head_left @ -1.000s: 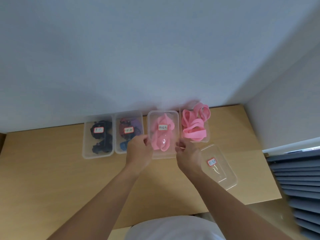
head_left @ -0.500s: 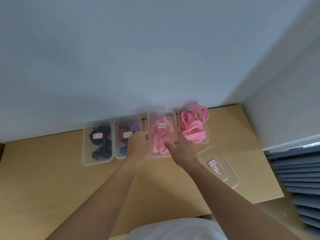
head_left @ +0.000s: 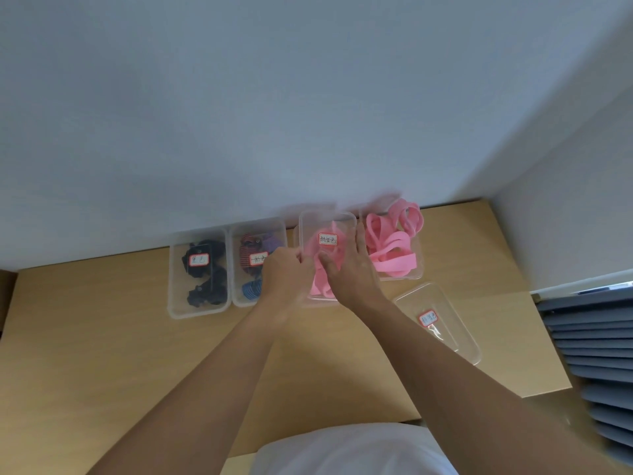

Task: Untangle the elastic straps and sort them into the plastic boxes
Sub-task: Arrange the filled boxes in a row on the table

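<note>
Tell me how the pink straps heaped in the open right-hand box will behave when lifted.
Likely floppy: the pink straps lie in slack loops and folds, some drooping over the open box's rim. Probably light for the heap's size, being thin flat bands. They may snag and come up together, as the loops overlap.
</note>
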`<state>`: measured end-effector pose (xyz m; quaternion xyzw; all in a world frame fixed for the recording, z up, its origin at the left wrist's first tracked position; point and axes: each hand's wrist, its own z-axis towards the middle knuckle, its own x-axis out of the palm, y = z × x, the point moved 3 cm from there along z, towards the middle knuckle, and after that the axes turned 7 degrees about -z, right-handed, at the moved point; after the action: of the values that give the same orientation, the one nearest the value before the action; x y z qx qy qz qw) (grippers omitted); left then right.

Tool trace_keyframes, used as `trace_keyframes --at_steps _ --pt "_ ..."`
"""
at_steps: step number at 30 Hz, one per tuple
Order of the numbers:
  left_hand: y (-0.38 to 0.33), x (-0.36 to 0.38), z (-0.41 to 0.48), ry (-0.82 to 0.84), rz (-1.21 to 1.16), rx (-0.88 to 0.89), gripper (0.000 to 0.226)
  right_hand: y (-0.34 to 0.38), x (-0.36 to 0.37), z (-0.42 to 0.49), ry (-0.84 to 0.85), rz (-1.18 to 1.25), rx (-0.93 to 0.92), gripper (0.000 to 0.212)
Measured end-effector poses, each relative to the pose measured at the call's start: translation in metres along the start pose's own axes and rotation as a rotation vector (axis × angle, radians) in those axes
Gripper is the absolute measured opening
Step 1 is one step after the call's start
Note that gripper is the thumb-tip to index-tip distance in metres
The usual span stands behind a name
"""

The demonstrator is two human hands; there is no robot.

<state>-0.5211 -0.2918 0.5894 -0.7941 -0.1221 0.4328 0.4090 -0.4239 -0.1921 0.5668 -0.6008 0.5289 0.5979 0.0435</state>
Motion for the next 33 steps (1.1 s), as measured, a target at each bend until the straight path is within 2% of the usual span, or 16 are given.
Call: trace_keyframes --at_steps 4,10,17,29,33 --pt "0.006 0.003 0.001 0.008 -0.105 -0.060 0.054 -0.004 0.003 0.009 0.019 -0.028 -0.021 0.076" --pt "0.006 -0.001 0.002 0.052 -0.165 -0.094 0.051 -0.009 0.010 0.014 0.050 -0.043 0.013 0.075" --pt "0.003 0.002 0.005 -0.056 -0.219 -0.176 0.062 -0.010 0.002 0.018 0.045 -0.131 -0.027 0.076" --pt "-0.005 0.005 0.009 -0.130 -0.262 -0.260 0.054 -0.015 -0.007 0.031 0.082 -0.178 -0.063 0.075" --pt "-0.007 0.005 0.014 -0.111 -0.345 -0.307 0.045 -0.017 -0.010 0.033 0.066 -0.145 -0.135 0.073"
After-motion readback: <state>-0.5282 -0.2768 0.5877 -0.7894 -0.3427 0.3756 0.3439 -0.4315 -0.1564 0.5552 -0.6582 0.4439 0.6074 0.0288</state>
